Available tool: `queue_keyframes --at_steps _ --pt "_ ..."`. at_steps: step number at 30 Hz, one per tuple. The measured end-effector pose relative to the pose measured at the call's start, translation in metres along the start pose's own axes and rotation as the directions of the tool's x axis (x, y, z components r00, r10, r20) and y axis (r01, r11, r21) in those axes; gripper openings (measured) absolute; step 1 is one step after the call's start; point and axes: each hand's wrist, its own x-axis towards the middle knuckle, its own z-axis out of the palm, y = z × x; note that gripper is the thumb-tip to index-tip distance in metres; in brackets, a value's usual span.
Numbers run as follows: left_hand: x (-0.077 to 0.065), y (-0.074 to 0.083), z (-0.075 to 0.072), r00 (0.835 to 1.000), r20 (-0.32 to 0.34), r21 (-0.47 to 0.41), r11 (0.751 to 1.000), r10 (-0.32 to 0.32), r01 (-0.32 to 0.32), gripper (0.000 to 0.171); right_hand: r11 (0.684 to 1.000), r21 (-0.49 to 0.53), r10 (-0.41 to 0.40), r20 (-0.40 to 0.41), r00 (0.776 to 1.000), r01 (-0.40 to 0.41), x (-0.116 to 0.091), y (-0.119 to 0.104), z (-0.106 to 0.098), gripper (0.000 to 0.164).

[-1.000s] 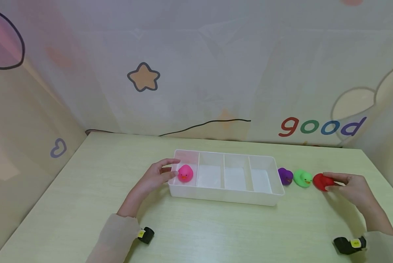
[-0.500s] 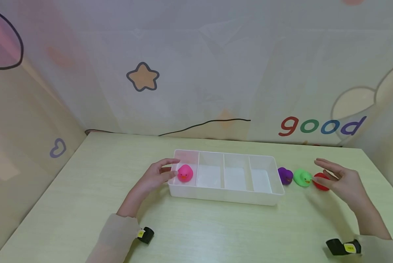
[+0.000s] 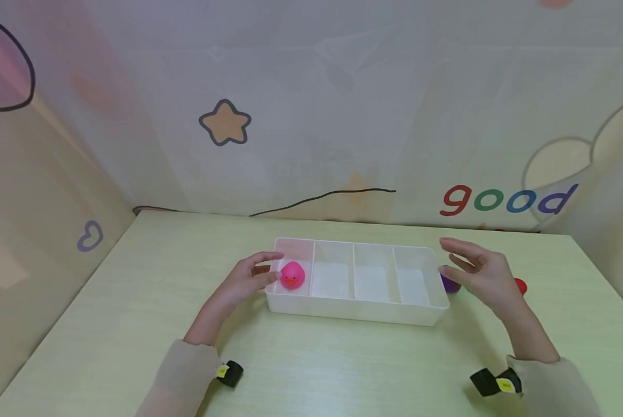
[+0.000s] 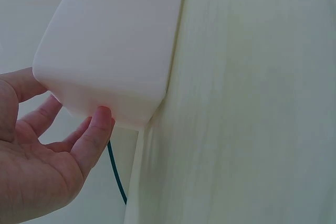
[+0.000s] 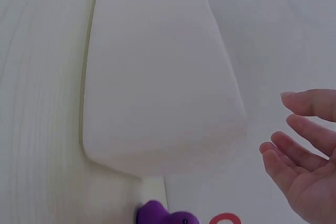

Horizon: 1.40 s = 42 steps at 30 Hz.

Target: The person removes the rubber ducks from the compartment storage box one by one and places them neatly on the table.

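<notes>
A white tray (image 3: 353, 310) with several compartments lies on the table. In its leftmost compartment sits a pink toy duck (image 3: 293, 275). My left hand (image 3: 249, 275) rests at the tray's left end; in the left wrist view its fingertips (image 4: 102, 113) touch the end wall. Near the right end, my right hand (image 3: 480, 275) hovers with fingers spread and holds nothing. Below its fingers a purple toy duck (image 3: 450, 284) shows in part, also seen in the right wrist view. A red toy duck (image 3: 521, 285) peeks out behind the hand, which hides most of a green one.
The pale wooden table (image 3: 332, 365) extends in front of the tray and to both sides. Behind it stands a printed backdrop (image 3: 311, 145) with a star and the word "good". Each wrist wears a black strap camera.
My right hand has let go of the red duck, lifted, and moved left over the ducks to the tray's right end. The left hand and tray have stayed in place.
</notes>
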Motion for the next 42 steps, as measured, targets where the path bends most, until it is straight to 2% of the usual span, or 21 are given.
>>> queue_keyframes --at_steps 6,15,20,31,42 --pt "0.000 0.000 0.000 1.000 -0.002 0.003 1.000 0.002 -0.002 0.042 1.000 0.027 0.012 0.088 0.996 -0.014 0.011 -0.024 0.027 0.053" --pt "0.000 0.000 -0.001 1.000 0.006 -0.005 1.000 0.013 -0.013 0.043 0.988 0.137 -0.099 0.191 0.977 0.074 0.027 -0.046 0.073 0.048" --pt "0.001 -0.001 -0.001 1.000 0.007 -0.005 1.000 0.015 -0.015 0.043 0.981 0.171 -0.133 0.223 0.966 0.096 0.032 -0.056 0.099 0.045" --pt "0.001 -0.002 -0.002 0.999 0.027 -0.029 0.999 0.044 -0.043 0.045 0.977 0.154 -0.190 0.288 0.939 0.150 0.042 -0.077 0.141 0.043" --pt "-0.001 -0.002 -0.004 0.997 0.048 -0.039 0.998 0.053 -0.051 0.046 0.985 0.074 -0.174 0.369 0.913 0.158 0.051 -0.088 0.176 0.042"
